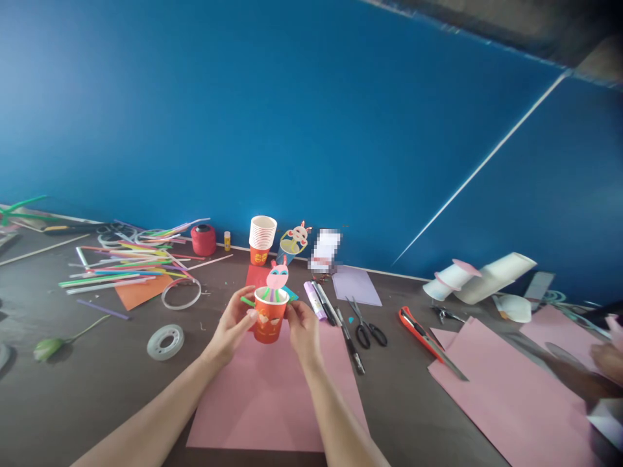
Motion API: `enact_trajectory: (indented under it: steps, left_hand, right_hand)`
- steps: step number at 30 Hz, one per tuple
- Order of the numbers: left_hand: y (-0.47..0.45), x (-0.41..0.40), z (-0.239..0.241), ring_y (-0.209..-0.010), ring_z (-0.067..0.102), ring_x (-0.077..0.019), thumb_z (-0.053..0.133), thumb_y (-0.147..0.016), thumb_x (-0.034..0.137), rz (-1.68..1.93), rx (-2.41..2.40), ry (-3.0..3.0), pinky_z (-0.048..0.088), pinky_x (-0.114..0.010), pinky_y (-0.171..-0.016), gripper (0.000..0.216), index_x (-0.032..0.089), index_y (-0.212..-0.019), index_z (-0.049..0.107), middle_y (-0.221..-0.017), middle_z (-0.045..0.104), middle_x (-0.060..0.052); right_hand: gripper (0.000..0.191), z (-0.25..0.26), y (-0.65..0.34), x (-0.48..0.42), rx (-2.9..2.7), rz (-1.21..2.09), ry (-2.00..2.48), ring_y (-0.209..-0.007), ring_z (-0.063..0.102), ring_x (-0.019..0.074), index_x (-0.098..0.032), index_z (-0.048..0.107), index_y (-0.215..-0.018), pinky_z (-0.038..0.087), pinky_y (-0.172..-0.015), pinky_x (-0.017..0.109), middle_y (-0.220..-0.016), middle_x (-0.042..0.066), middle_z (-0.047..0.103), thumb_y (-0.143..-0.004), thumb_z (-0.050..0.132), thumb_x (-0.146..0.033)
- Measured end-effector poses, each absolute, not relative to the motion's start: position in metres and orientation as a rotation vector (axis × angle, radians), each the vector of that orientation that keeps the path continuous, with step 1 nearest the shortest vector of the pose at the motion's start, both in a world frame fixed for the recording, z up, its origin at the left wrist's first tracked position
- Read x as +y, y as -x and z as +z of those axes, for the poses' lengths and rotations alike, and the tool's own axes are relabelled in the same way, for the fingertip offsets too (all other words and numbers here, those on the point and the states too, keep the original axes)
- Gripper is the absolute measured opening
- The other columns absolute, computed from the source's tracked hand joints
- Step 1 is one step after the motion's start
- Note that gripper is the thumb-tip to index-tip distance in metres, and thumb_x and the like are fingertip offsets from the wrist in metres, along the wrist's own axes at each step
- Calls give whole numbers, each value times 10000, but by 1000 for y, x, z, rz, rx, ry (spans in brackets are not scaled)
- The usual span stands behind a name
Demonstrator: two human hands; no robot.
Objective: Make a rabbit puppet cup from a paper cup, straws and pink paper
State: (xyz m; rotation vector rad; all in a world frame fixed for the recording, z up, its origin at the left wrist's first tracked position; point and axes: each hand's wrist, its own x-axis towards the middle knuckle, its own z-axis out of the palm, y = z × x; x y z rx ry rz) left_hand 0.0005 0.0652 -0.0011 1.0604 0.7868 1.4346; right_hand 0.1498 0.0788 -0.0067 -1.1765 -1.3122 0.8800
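A red paper cup (pixel 267 329) with a printed front is held upright over a pink paper sheet (pixel 272 408). My left hand (pixel 233 327) grips its left side, thumb on the front. On the other side, my right hand (pixel 304 331) closes its fingers at the cup's right edge, near the rim. A pink paper bunny face (pixel 277 277) with blue-ringed eyes rises out of the cup, above purple and green strips. Bits of green straw (pixel 247 301) stick out at both sides by my fingers; whether the right fingertips pinch the straw or the cup wall is hidden.
Stacked paper cups (pixel 263 233) and another bunny cup (pixel 291 248) stand by the wall. Scissors (pixel 367 327), markers (pixel 351 344) and a red box cutter (pixel 423 337) lie right; tape (pixel 165 342) and straws (pixel 126 266) left. Another person's hand (pixel 608 360) is at far right.
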Motion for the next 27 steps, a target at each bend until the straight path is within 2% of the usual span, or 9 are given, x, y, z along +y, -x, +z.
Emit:
enact_trajectory:
  steps: [3,6,12,19,27]
  left_hand:
    - [2,68,-2,-895,563,-178,601,-751,294,1523,799,-1049,443,-296,-794,265,210,-999,563,-995,601,-51]
    - [2,70,-3,-893,570,-183,603,-751,290,1523,830,-1057,441,-298,-800,174,181,-886,617,-986,611,-60]
    - [0,70,-5,-826,589,-172,589,-754,340,1416,825,-1050,464,-297,-749,182,184,-837,634,-966,615,-51]
    - [3,72,-5,-797,525,-137,585,-763,307,1402,877,-1208,435,-245,-731,144,168,-773,621,-912,559,-30]
    - [4,71,1,-689,491,-119,584,-756,355,1368,949,-1227,413,-197,-587,214,152,-691,597,-815,530,-25]
  right_hand:
    - [202,-9,-153,83,-1297,862,1184,-608,539,147,-155,561,-698,420,-573,243,-627,8,585,-812,461,-289]
    - [202,-8,-154,85,-1291,849,1187,-584,523,141,-154,546,-673,409,-550,238,-607,1,563,-803,467,-287]
    - [180,-5,-154,82,-1306,791,1183,-605,501,139,-161,539,-690,390,-571,240,-632,-5,552,-806,469,-279]
    - [160,-3,-154,78,-1343,697,1187,-614,502,143,-170,535,-716,384,-573,237,-651,-6,559,-819,457,-265]
    - [159,-1,-151,75,-1372,640,1158,-624,507,144,-177,517,-715,388,-592,238,-671,-1,558,-834,441,-250]
